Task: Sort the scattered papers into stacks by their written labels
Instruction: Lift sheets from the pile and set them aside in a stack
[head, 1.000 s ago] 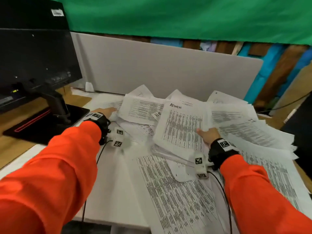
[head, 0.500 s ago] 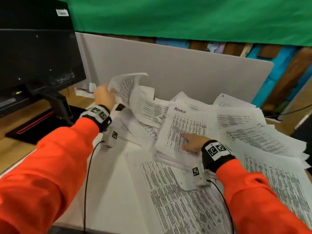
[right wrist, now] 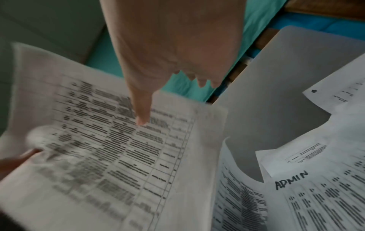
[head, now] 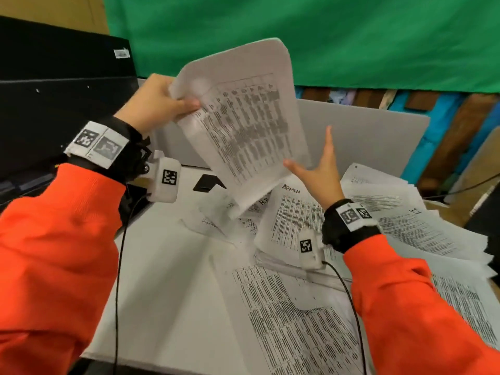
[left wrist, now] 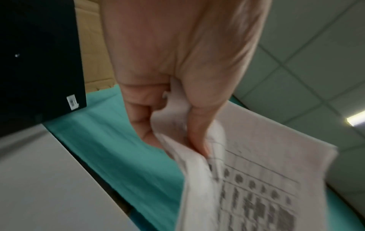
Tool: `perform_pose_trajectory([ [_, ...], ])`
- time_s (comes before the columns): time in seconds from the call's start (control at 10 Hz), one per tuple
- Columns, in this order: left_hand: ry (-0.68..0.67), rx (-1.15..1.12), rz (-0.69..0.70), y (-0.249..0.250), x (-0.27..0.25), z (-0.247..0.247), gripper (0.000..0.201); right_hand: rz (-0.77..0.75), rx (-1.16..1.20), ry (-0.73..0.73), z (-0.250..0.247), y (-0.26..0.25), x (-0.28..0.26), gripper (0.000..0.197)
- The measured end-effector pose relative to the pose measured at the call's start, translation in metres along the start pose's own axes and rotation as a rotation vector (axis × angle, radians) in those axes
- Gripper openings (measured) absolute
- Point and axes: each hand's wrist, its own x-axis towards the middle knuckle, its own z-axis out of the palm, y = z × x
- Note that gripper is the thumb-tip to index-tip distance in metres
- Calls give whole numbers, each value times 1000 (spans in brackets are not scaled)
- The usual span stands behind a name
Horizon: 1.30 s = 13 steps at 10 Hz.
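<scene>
Since a second ago my left hand (head: 155,104) has come up off the desk, away from the pile's left edge, with a printed sheet (head: 243,125) pinched at its top corner between thumb and curled fingers; the sheet now hangs in the air above and to the left of the ADMIN page (head: 293,212). My right hand (head: 319,171) has lifted off that ADMIN page, where it lay flat before, and now reaches up with fingers straight and spread toward the lower right edge of the raised sheet, holding nothing. From the right wrist view my thumb looks to be touching or almost touching the print, though motion blur keeps me from saying which.

I cannot read any label on the sheet I am lifting; its top is blurred and partly behind my fingers. I judge the sorting has barely begun. Right of the ADMIN page lies a fanned heap with one page marked IT (head: 412,211), a corner marked HR (head: 263,203) peeks out just left of the ADMIN page under the raised sheet, and more printed pages (head: 297,320) overlap in front of it, toward me. No squared stack is visible anywhere. Left of the ADMIN page the white desk (head: 162,280) shows bare surface where stacks could go.
</scene>
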Motion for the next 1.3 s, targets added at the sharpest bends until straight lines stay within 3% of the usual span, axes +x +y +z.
perform_pose_trajectory([
  [0.1,-101,-242,-79,6,-2,8,21,90,141,-168,3,-4,5,43],
  [0.2,-77,-491,-273,-17,-4,28,28,218,232,-22,2,12,-2,34],
  [0.3,-51,-453,-652,-73,-25,55,50,485,310,227,-10,49,-18,35],
  [0.4,-194,-357,-906,-117,-63,87,55,669,154,267,-25,95,-36,30],
  [0.5,-200,-488,-989,-133,-77,119,51,767,39,211,-28,123,-46,39],
  [0.6,-193,-663,-1051,-133,-74,154,18,826,-17,142,-26,140,-56,43],
  [0.7,-178,-779,-1091,-144,-64,181,13,825,-49,150,-23,150,-62,40],
  [0.8,-136,-602,-1027,-165,-51,200,38,823,28,164,-26,150,-66,35],
  [0.9,-72,-428,-968,-155,-42,203,30,819,144,191,-25,151,-71,26],
  [1.0,3,-340,-810,-146,-30,196,32,800,195,235,-23,157,-71,29],
  [1.1,66,-216,-617,-133,-14,166,30,809,234,238,-24,158,-70,33],
  [1.2,162,75,-414,-117,4,112,30,819,201,225,-24,154,-71,32],
  [1.3,385,240,-250,-91,19,53,30,835,84,149,-29,148,-67,37],
])
